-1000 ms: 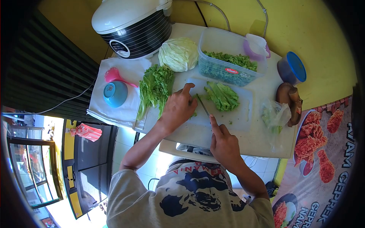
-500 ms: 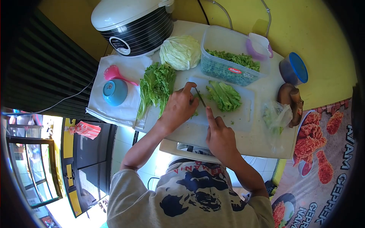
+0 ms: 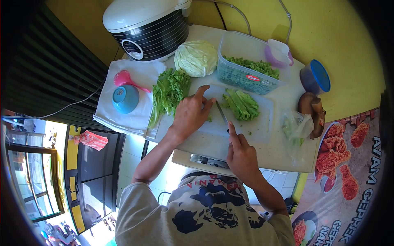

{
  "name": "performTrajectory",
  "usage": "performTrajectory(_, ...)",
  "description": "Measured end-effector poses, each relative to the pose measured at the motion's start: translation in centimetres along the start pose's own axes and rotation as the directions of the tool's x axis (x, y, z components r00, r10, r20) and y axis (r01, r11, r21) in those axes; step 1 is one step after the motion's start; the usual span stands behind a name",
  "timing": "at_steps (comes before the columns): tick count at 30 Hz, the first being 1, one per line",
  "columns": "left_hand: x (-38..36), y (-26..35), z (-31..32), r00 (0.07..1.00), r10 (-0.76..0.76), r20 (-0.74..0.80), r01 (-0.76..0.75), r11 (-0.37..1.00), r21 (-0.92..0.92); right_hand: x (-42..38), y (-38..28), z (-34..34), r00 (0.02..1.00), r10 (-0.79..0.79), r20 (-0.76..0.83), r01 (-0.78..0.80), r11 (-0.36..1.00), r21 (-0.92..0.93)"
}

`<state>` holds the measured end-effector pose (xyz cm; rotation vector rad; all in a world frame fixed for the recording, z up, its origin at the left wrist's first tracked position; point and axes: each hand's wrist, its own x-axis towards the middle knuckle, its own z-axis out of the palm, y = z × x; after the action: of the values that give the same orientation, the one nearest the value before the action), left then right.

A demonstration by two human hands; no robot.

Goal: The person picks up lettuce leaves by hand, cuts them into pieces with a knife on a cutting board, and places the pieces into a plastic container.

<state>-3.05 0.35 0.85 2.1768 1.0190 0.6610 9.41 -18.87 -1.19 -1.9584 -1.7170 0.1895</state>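
My right hand (image 3: 242, 158) is wrapped round the handle of a knife (image 3: 222, 112), its index finger stretched along the top. The blade points away from me over the translucent white cutting board (image 3: 266, 123). At the board's left side, my left hand (image 3: 191, 114) has its index finger and thumb apart, close to the knife tip, with nothing visible between them. A bunch of cut lettuce (image 3: 241, 105) lies on the board to the right of the blade, with small green scraps around. More leafy lettuce (image 3: 169, 92) rests just left of my left hand.
Behind the board stand a cabbage (image 3: 195, 58) and a clear plastic tub (image 3: 246, 82) holding chopped greens. A rice cooker (image 3: 152, 35) is at back left, near a blue bowl (image 3: 125, 99) and pink ladle (image 3: 123, 78). A plastic bag (image 3: 297, 125) and blue-lidded container (image 3: 316, 76) are right.
The knife has drawn back toward me and to the right with my right hand. My left fingertips have come away from its tip, thumb and index spread.
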Motion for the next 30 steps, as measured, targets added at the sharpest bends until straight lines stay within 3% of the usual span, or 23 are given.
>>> performTrajectory(14,0.1,-1.9,0.8,0.990,0.142,-0.018,-0.143,0.988,-0.060,0.6,-0.2,-1.1,1.000,-0.012,0.026,0.012,1.000,-0.025)
performTrajectory(17,0.0,-1.8,0.8,0.987,0.130,-0.095,-0.139,0.985,-0.102,0.6,0.4,-1.4,0.999,-0.015,0.033,0.017,0.999,-0.038)
performTrajectory(20,-0.6,-0.9,0.2,0.990,0.072,-0.125,-0.081,0.994,-0.071,0.6,0.8,-1.5,0.999,-0.009,0.035,0.010,0.999,-0.045)
performTrajectory(26,-2.3,-2.3,0.5,0.917,0.392,-0.074,-0.367,0.903,0.223,1.0,1.2,-1.6,0.997,-0.008,0.076,0.014,0.997,-0.078)
performTrajectory(30,-2.6,-2.2,0.6,0.938,0.338,-0.072,-0.322,0.930,0.175,0.8,1.1,-1.5,0.996,-0.013,0.093,0.022,0.996,-0.091)
